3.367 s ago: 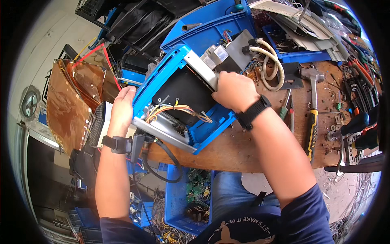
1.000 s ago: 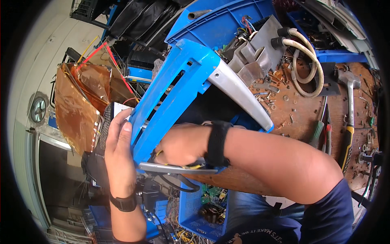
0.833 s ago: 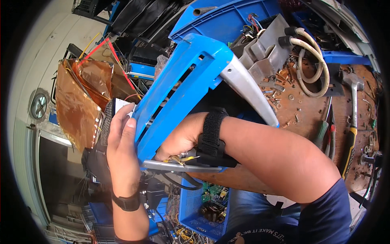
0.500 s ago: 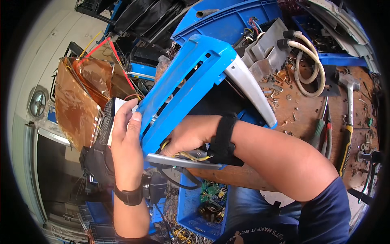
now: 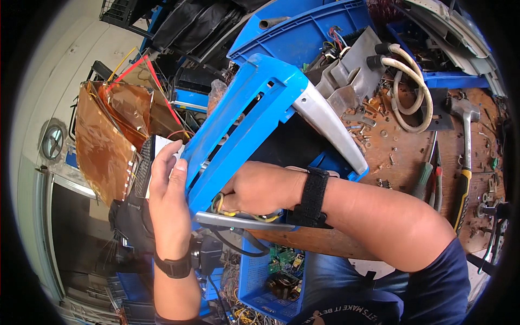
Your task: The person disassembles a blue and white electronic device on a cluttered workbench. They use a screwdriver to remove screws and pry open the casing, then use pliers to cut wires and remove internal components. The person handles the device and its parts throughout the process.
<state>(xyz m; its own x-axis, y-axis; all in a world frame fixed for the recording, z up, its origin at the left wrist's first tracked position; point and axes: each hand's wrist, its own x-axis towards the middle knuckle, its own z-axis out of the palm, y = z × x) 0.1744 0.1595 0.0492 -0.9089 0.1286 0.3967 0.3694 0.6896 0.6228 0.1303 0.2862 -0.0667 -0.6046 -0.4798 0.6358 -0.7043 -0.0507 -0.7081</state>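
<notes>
A tilted blue casing (image 5: 246, 149) with silver-grey side pieces stands across the middle, its long slotted panel slanting from upper right to lower left. My left hand (image 5: 169, 203) grips the casing's lower left edge, thumb and fingers against it. Inside the open casing is my right hand (image 5: 262, 187), its fingers curled beside a yellow-green wire (image 5: 218, 205). The blue panel partly hides those fingertips, so what they hold cannot be made out. A black cable (image 5: 238, 248) loops below the casing's near grey bar (image 5: 246, 221).
On the wooden bench (image 5: 401, 179) lie a hammer (image 5: 466, 141), a green-handled screwdriver (image 5: 422, 181), thick pale hoses (image 5: 398, 100) and scattered screws. A blue crate (image 5: 254, 276) with circuit boards sits below the bench edge. Amber film sheets (image 5: 105, 138) stand at left.
My right hand has drawn back slightly to the right within the casing, and more of the yellow-green wire shows. The casing's top has dipped a little; my left hand keeps its hold.
</notes>
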